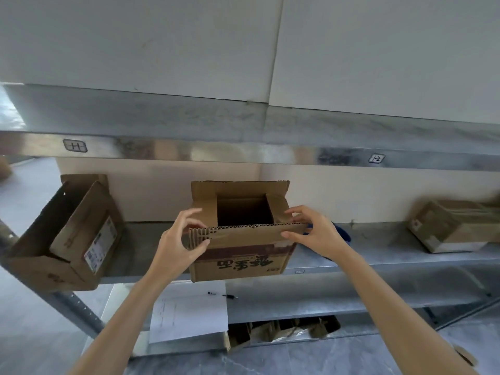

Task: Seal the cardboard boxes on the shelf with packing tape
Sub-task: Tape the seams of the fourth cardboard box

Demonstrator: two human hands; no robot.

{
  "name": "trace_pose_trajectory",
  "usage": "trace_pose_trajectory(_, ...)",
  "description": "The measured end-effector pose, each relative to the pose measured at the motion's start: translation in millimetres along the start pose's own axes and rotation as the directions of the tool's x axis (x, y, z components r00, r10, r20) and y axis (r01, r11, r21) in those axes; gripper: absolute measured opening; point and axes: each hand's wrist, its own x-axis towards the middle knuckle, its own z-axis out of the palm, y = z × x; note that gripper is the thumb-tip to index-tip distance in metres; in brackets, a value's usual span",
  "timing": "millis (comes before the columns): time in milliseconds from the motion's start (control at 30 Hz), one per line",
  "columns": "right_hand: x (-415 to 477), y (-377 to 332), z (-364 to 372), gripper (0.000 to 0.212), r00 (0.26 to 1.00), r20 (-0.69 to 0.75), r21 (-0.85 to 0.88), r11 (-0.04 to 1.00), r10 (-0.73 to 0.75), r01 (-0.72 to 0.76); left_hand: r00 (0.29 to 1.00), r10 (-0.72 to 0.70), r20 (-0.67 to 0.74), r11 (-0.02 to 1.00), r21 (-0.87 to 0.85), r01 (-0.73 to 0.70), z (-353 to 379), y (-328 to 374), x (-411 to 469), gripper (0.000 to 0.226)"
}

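Note:
An open cardboard box (238, 255) with dark printed characters stands at the front edge of the middle metal shelf (378, 255). Its near flap stands upright and its far flap is raised; the inside is dark. My left hand (178, 239) pinches the near flap's left end, thumb on the front face. At the flap's right end my right hand (311, 231) holds the corner, fingers over the top edge and thumb on the front. A blue object (342, 232), possibly a tape roll, shows behind my right hand, mostly hidden.
A second open box (65, 228) lies on its side at the shelf's left end. A closed box (454, 226) sits far right. On the lower shelf lie a paper sheet (189, 312) and a pen (223, 295); flattened cardboard (284, 331) lies below.

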Motion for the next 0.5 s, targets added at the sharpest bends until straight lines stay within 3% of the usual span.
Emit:
trace_pose_trajectory(167,5,10,-1,0.071,1.000,0.030,0.004,1.000,-0.001,0.001,0.997,-0.067,0.036,0.997,0.038,0.066,0,-1,-1,0.065)
trace_pose_trajectory(500,16,23,8,0.058,0.999,-0.052,0.023,1.000,0.011,-0.010,0.994,-0.079,-0.080,0.997,0.008,0.080,5,-1,8,0.056)
